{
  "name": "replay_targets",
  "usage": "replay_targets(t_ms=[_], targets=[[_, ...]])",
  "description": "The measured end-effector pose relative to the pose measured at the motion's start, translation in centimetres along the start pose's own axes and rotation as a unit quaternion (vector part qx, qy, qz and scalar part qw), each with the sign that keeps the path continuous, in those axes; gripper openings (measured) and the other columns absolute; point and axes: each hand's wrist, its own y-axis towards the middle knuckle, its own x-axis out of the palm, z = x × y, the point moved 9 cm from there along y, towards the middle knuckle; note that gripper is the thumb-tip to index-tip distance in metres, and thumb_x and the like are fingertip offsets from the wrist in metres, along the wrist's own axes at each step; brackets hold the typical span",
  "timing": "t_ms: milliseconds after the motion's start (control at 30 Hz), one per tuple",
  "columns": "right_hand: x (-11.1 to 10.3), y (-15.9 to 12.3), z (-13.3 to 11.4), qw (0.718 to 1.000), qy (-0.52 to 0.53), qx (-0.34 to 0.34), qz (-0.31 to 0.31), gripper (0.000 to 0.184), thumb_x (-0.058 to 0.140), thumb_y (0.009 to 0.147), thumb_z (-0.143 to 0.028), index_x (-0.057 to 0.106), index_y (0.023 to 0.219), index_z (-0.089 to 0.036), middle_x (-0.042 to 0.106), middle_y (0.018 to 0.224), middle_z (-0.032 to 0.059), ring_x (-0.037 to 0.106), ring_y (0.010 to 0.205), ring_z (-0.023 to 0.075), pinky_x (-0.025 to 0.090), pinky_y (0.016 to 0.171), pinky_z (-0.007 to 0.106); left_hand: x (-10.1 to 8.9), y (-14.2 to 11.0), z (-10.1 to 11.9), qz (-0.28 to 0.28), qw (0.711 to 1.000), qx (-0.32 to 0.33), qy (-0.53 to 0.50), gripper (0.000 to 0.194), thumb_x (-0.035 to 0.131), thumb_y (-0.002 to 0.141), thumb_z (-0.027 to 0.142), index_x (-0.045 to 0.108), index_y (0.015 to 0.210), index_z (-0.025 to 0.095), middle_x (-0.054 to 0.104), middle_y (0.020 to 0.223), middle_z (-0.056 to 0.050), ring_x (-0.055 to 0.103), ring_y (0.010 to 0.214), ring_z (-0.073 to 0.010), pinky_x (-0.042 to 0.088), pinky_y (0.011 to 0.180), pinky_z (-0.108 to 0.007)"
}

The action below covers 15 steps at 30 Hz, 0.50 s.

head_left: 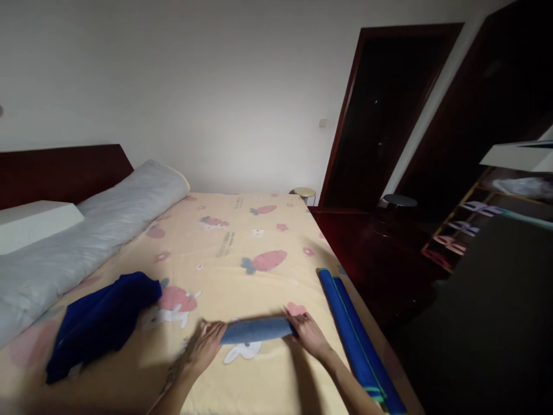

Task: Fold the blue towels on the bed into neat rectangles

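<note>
A rolled-up grey-blue cloth point(256, 329) lies across the yellow carrot-print bedsheet point(224, 248) near the front. My left hand point(206, 341) presses on the roll's left end, fingers curled over it. My right hand point(307, 332) holds the roll's right end, fingers wrapped on it. A crumpled dark blue garment point(101, 320) lies to the left of my left hand. Right of my right hand, two long blue rolls point(356, 340) lie along the bed's right edge.
A grey rolled quilt point(86, 236) and a white box point(32, 225) sit along the dark wooden headboard point(64, 170) at left. Beyond the bed stand a small round stool point(305, 192), a dark doorway point(384, 115) and a shelf rack point(479, 219) at right.
</note>
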Motion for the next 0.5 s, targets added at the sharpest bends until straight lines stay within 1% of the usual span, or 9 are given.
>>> replay_targets(t_ms=[67,133,167,233,300,333,400,467,500], targets=[[-4.5,0.5,-0.7,1.0,-0.002,-0.021,0.008,0.036,0.055,0.081,-0.021,0.062,0.115,-0.016,0.071,0.104,0.0109,0.064,0.099,0.0235,0.041,0.091,0.036,0.1,-0.3,0.2,0.03,0.996,-0.039,-0.069,0.052,0.056,0.077,0.009,0.058,0.127,0.026,0.067,0.128,-0.006,0.06,0.119,-0.0231,0.042,0.106,-0.045],[-9.6,0.8,-2.4,0.998,-0.002,-0.055,0.013,0.025,0.059,0.081,-0.027,0.064,0.105,-0.021,0.071,0.096,0.0053,0.064,0.093,0.0206,0.041,0.085,0.031,0.8,-0.4,1.2,0.054,0.986,-0.091,-0.128,0.041,0.065,0.074,0.014,0.066,0.114,0.025,0.072,0.118,-0.008,0.064,0.112,-0.0265,0.048,0.099,-0.045],[-12.2,0.7,-3.6,0.997,-0.006,-0.075,0.012,0.021,0.061,0.081,-0.03,0.065,0.101,-0.022,0.071,0.093,0.0038,0.064,0.091,0.0196,0.04,0.083,0.03,1.3,-0.4,2.2,0.061,0.981,-0.112,-0.147,0.034,0.068,0.073,0.018,0.069,0.107,0.024,0.074,0.111,-0.009,0.066,0.107,-0.0276,0.051,0.094,-0.044],[-16.9,0.3,-6.8,0.993,-0.03,-0.115,0.0,0.02,0.065,0.081,-0.035,0.065,0.096,-0.022,0.071,0.09,0.0041,0.064,0.085,0.0193,0.04,0.077,0.029,2.5,-0.2,5.1,0.069,0.975,-0.133,-0.164,0.026,0.072,0.072,0.024,0.072,0.098,0.022,0.076,0.101,-0.01,0.068,0.1,-0.0278,0.055,0.085,-0.039],[-20.3,-0.5,-10.1,0.987,-0.078,-0.14,-0.025,0.02,0.066,0.082,-0.036,0.065,0.094,-0.019,0.071,0.087,0.006,0.065,0.08,0.0199,0.039,0.071,0.029,3.8,0.1,8.7,0.072,0.969,-0.149,-0.183,0.028,0.072,0.073,0.029,0.072,0.1,0.021,0.075,0.103,-0.012,0.067,0.102,-0.0282,0.055,0.086,-0.039],[-21.4,-1.0,-11.5,0.982,-0.107,-0.15,-0.041,0.02,0.066,0.083,-0.035,0.065,0.094,-0.018,0.072,0.086,0.0072,0.065,0.078,0.0205,0.038,0.069,0.029,4.6,0.3,10.4,0.066,0.963,-0.164,-0.204,0.031,0.071,0.073,0.029,0.072,0.103,0.02,0.074,0.106,-0.013,0.066,0.105,-0.029,0.054,0.09,-0.04],[-22.1,-1.9,-13.6,0.971,-0.159,-0.163,-0.074,0.023,0.067,0.083,-0.035,0.066,0.096,-0.016,0.072,0.086,0.009,0.066,0.077,0.0217,0.037,0.066,0.029,6.2,0.5,13.6,0.043,0.947,-0.195,-0.252,0.032,0.067,0.073,0.025,0.073,0.104,0.02,0.073,0.109,-0.014,0.064,0.108,-0.0301,0.051,0.095,-0.043],[-21.8,-2.9,-14.5,0.96,-0.196,-0.173,-0.103,0.028,0.069,0.081,-0.038,0.066,0.098,-0.015,0.073,0.087,0.01,0.067,0.077,0.0229,0.037,0.064,0.03,7.4,0.8,16.6,0.018,0.933,-0.209,-0.292,0.033,0.062,0.071,0.017,0.073,0.102,0.02,0.074,0.107,-0.013,0.064,0.108,-0.0295,0.049,0.097,-0.043],[-21.4,-3.4,-14.6,0.956,-0.207,-0.175,-0.115,0.03,0.071,0.08,-0.038,0.066,0.099,-0.015,0.073,0.088,0.0103,0.068,0.078,0.0232,0.038,0.064,0.03,7.6,0.9,17.8,0.011,0.93,-0.207,-0.303,0.036,0.06,0.069,0.015,0.073,0.103,0.02,0.074,0.106,-0.012,0.064,0.107,-0.0291,0.048,0.098,-0.042]])
